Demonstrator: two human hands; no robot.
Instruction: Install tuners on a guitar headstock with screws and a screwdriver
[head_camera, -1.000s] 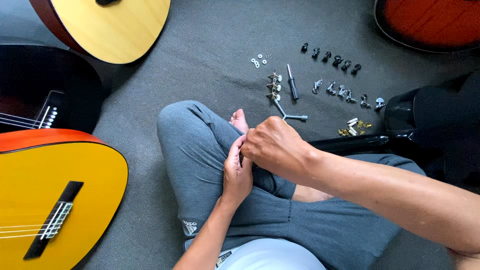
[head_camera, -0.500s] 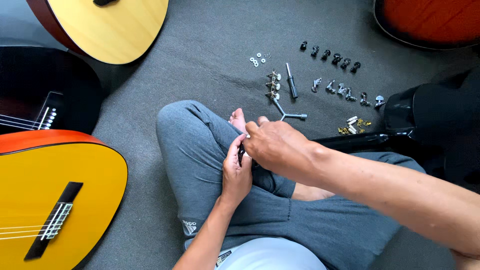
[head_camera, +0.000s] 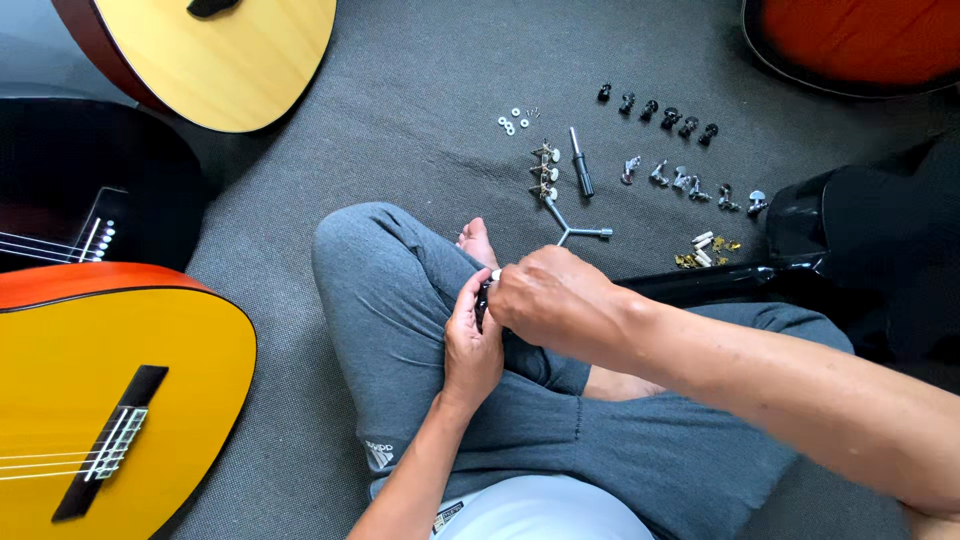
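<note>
Both hands have barely shifted since the earlier frames: left hand (head_camera: 472, 345) and right hand (head_camera: 545, 300) are still pressed together over the lap, pinching the dark end of the black guitar neck (head_camera: 700, 283) (mostly covered by the fingers, so the exact grip is hard to tell). Tuning pegs (head_camera: 688, 180), washers (head_camera: 512, 122), a screwdriver (head_camera: 581, 175) and a Y-shaped wrench (head_camera: 570, 230) lie loose on the grey carpet (head_camera: 420, 120). The yellow guitar (head_camera: 110, 400) is cut off at left.
</note>
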